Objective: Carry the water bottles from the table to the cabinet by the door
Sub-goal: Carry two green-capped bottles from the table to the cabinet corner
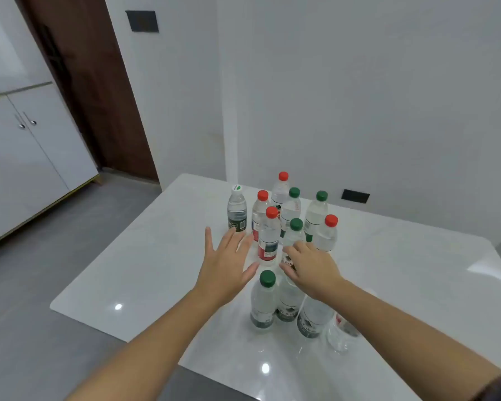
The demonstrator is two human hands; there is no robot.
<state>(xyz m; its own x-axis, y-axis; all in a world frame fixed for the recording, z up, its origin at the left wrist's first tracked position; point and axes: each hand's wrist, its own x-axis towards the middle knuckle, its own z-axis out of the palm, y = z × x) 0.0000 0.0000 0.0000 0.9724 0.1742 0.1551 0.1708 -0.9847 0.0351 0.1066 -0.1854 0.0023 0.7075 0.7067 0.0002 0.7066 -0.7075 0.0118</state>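
Many water bottles [269, 241], labels illegible, left hand [227, 267], right hand [311, 269] among them

1. green-label bottle [286, 313], near row: white latin letters, approx. "k lil…", blurred, uncertain.
2. next bottle [311, 325], to its right: similar lettering, illegible.
3. white-cap bottle [237, 211]: code-like square on label; cap print unreadable.
4. red-label bottle [268, 248]: text too small.

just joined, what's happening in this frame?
A person reaches both hands into a cluster of water bottles on the white table. The left hand is open beside a red-capped bottle; the right hand is against a green-capped bottle, grip unclear. None looks lifted; the cabinet by the door stands off left.
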